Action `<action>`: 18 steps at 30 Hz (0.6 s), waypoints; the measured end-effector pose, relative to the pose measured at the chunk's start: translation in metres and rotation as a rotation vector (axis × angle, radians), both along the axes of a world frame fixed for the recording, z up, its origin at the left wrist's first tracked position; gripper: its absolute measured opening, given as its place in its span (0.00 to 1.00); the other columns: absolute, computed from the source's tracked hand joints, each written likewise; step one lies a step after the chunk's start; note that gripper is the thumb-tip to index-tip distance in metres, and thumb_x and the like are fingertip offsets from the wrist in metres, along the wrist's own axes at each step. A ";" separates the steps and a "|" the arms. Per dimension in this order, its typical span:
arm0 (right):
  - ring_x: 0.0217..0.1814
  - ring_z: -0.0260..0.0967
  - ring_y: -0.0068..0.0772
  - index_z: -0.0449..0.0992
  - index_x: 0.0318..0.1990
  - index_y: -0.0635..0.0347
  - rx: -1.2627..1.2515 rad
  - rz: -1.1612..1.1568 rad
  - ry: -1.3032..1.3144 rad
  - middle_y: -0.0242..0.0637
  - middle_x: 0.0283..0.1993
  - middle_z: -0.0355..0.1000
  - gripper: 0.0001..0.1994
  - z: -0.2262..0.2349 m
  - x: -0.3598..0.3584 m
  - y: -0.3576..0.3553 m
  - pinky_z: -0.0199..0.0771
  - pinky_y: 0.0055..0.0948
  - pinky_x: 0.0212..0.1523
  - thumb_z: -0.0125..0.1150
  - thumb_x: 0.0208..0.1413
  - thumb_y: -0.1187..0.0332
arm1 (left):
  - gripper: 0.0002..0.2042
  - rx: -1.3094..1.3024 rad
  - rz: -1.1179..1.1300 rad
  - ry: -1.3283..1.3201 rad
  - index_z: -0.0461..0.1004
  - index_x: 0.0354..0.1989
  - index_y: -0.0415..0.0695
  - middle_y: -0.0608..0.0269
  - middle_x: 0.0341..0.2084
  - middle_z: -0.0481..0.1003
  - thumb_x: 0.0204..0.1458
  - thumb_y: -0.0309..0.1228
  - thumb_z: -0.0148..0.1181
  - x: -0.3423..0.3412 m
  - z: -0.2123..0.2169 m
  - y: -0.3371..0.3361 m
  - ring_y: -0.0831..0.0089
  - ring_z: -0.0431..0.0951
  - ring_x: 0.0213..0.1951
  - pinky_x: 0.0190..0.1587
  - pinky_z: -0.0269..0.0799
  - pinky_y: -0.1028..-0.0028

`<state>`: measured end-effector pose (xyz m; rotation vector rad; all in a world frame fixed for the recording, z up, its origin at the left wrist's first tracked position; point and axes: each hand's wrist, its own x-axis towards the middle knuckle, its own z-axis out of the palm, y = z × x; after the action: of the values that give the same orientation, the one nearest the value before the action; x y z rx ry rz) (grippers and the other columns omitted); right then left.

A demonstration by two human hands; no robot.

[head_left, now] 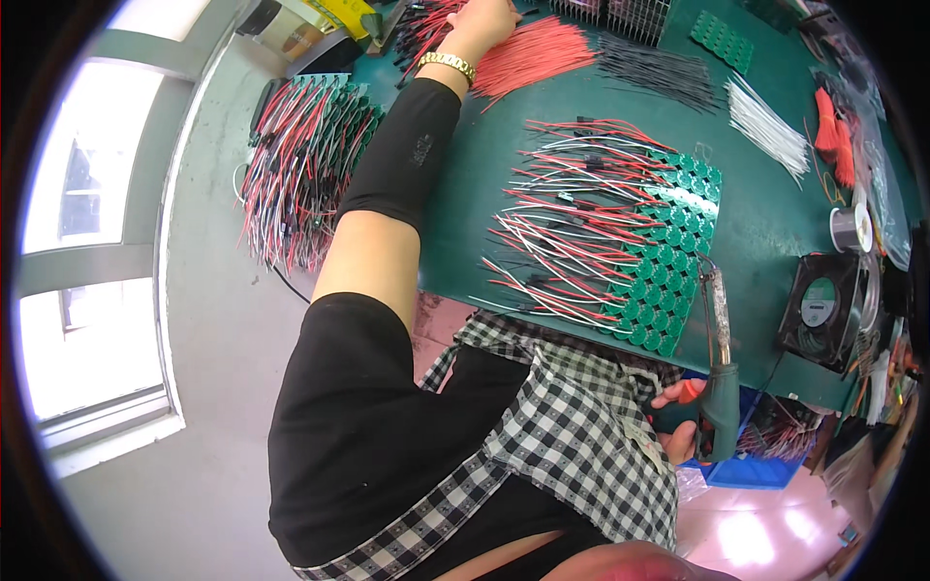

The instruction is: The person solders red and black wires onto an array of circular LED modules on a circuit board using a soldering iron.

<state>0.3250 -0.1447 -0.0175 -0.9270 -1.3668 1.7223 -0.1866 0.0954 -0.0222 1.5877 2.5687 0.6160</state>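
Note:
My left hand (481, 26) reaches to the far edge of the green bench, over a pile of red and black wires with black connectors (419, 37). Its fingers look curled down among the wires; the tips are hidden. My right hand (681, 426), low at the bench's front edge, grips a soldering iron (720, 412) by its green handle, with the metal barrel pointing up and away. Left of the barrel lies a green panel of round circuit boards (668, 261). Rows of red, white and black wires (572, 213) spread leftward from the panel, some with black connectors.
Bundles of red wires (542, 56), black wires (659, 73) and white wires (768, 129) lie along the back. Wired boards (305, 165) hang over the left edge. At right stand a solder spool (851, 229) and a black fan (821, 308). A blue bin (760, 472) sits below.

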 end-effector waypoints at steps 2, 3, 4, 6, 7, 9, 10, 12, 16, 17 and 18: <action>0.40 0.66 0.33 0.52 0.59 0.63 -0.007 -0.042 -0.038 0.45 0.45 0.61 0.26 0.001 0.000 -0.002 0.69 0.34 0.44 0.51 0.58 0.60 | 0.09 -0.095 -0.013 0.025 0.74 0.34 0.44 0.51 0.35 0.72 0.49 0.34 0.52 0.001 -0.002 0.003 0.52 0.73 0.42 0.43 0.66 0.54; 0.41 0.66 0.33 0.52 0.59 0.63 -0.017 -0.031 -0.022 0.45 0.45 0.62 0.26 0.000 0.000 -0.002 0.69 0.34 0.44 0.51 0.58 0.59 | 0.09 0.086 0.011 0.122 0.72 0.34 0.43 0.50 0.34 0.72 0.49 0.33 0.52 0.000 -0.005 0.002 0.52 0.72 0.42 0.42 0.66 0.53; 0.41 0.66 0.33 0.52 0.58 0.64 0.001 -0.038 0.036 0.45 0.45 0.62 0.26 -0.003 -0.001 -0.002 0.69 0.33 0.44 0.51 0.58 0.59 | 0.09 0.267 0.035 0.218 0.70 0.35 0.42 0.49 0.32 0.71 0.50 0.33 0.53 0.000 -0.008 0.002 0.52 0.72 0.41 0.42 0.65 0.52; 0.41 0.65 0.33 0.52 0.58 0.64 0.026 -0.049 0.102 0.45 0.45 0.62 0.27 -0.007 -0.002 0.000 0.69 0.33 0.44 0.51 0.58 0.60 | 0.08 0.364 -0.017 0.267 0.67 0.36 0.41 0.47 0.29 0.70 0.50 0.30 0.53 -0.006 -0.011 0.003 0.52 0.71 0.41 0.41 0.65 0.54; 0.41 0.66 0.32 0.52 0.58 0.65 0.045 -0.019 0.067 0.44 0.45 0.62 0.26 -0.011 -0.002 -0.002 0.69 0.33 0.44 0.51 0.58 0.60 | 0.06 0.470 -0.037 0.142 0.67 0.34 0.41 0.47 0.29 0.70 0.50 0.29 0.52 -0.011 -0.015 0.001 0.52 0.71 0.41 0.41 0.65 0.56; 0.41 0.66 0.32 0.52 0.58 0.65 0.047 0.011 0.044 0.44 0.45 0.62 0.26 -0.013 0.000 -0.002 0.69 0.32 0.44 0.51 0.58 0.60 | 0.04 0.566 -0.153 0.106 0.68 0.31 0.40 0.47 0.29 0.70 0.50 0.28 0.52 -0.021 -0.016 0.001 0.51 0.72 0.37 0.39 0.67 0.61; 0.41 0.66 0.32 0.52 0.58 0.65 0.048 0.026 0.042 0.44 0.45 0.62 0.26 -0.014 0.001 -0.002 0.69 0.32 0.44 0.51 0.58 0.60 | 0.04 0.573 -0.156 0.105 0.68 0.31 0.40 0.47 0.29 0.70 0.50 0.28 0.52 -0.027 -0.017 0.001 0.51 0.72 0.37 0.39 0.67 0.61; 0.41 0.66 0.31 0.52 0.57 0.65 0.052 0.040 0.043 0.44 0.45 0.62 0.26 -0.015 0.003 -0.002 0.69 0.32 0.44 0.51 0.58 0.60 | 0.09 0.169 -0.227 0.075 0.76 0.36 0.44 0.52 0.35 0.75 0.45 0.30 0.58 -0.037 -0.017 -0.001 0.56 0.74 0.40 0.43 0.70 0.63; 0.40 0.67 0.31 0.53 0.57 0.66 0.111 0.048 0.061 0.43 0.44 0.62 0.24 -0.017 0.002 -0.002 0.70 0.31 0.43 0.50 0.58 0.62 | 0.11 0.074 -0.269 0.016 0.74 0.40 0.39 0.51 0.33 0.77 0.49 0.28 0.56 -0.042 -0.023 -0.002 0.58 0.76 0.38 0.42 0.70 0.67; 0.40 0.67 0.31 0.53 0.57 0.66 0.117 0.035 0.060 0.43 0.44 0.62 0.24 -0.018 0.001 -0.003 0.70 0.31 0.42 0.49 0.58 0.62 | 0.10 0.090 -0.291 0.059 0.74 0.39 0.39 0.50 0.33 0.77 0.50 0.27 0.54 -0.040 -0.025 -0.002 0.57 0.76 0.38 0.42 0.70 0.66; 0.40 0.67 0.31 0.53 0.57 0.66 0.109 0.027 0.052 0.43 0.44 0.62 0.24 -0.019 0.000 -0.003 0.70 0.31 0.42 0.49 0.58 0.62 | 0.10 0.075 -0.292 0.058 0.74 0.39 0.39 0.50 0.33 0.77 0.50 0.27 0.54 -0.038 -0.025 -0.002 0.57 0.76 0.38 0.42 0.70 0.66</action>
<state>0.3249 -0.1476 -0.0363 -0.8015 -1.4306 1.6625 -0.2242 0.0930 -0.0470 1.9811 2.3086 0.6519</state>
